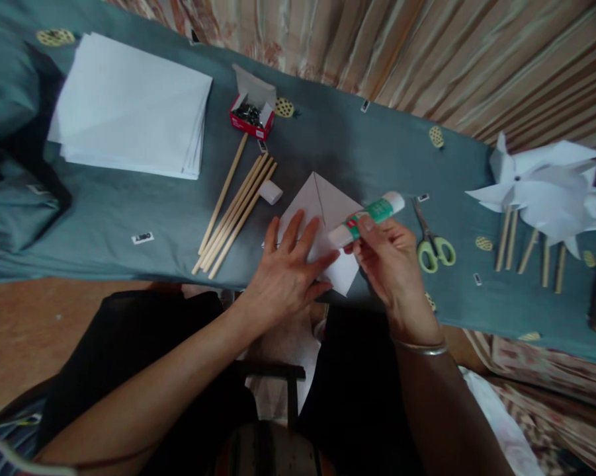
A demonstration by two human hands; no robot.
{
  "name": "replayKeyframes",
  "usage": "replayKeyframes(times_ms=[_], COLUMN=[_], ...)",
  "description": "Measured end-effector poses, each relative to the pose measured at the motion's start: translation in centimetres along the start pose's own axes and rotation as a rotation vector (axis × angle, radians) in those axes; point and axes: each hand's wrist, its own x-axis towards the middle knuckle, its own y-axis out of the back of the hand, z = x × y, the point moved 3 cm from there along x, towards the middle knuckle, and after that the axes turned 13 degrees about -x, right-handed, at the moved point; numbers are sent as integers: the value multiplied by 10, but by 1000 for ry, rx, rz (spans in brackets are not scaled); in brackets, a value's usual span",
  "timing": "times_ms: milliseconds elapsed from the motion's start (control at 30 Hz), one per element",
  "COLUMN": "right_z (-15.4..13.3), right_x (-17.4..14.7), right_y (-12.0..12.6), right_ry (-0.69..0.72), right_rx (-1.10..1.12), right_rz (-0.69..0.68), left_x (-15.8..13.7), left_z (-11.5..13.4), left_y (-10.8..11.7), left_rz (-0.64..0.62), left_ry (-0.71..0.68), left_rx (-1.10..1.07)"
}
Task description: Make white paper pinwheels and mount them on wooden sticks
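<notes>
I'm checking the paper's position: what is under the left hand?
The left hand lies over a piece of white paper, whose top corner and part of its right side show. Whatever the palm and fingers cover, including any marks there, cannot be seen.

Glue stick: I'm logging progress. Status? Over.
Left grip spread on paper square, covering part. Right grip holds glue stick. Cap lies by wooden dowels, clear of paper square.

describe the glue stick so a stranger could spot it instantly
On the teal tablecloth, find the creased white paper under the left hand. At the paper's right side, the right hand holds the glue stick. Its green label sets it apart from the plain white cap nearby.
</notes>
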Motion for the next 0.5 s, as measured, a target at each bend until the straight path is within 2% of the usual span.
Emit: replayKeyframes(times_ms=[167, 300, 400, 500], right_z=[-8, -8, -7, -7], right_x=[-2, -8, -14, -18], right_y=[12, 6, -4, -11], right_ry=[-110, -206, -287, -314], right_rx=[352, 548, 659, 692], right_rz=[-18, -93, -171, -218], left_x=[-3, -4, -3, 1], left_z=[-2, 2, 1, -9], left_y=[4, 19, 33, 49], left_rz=[64, 180, 312, 430], left_ry=[-55, -106, -45, 14], left_rx=[-25, -160, -291, -270])
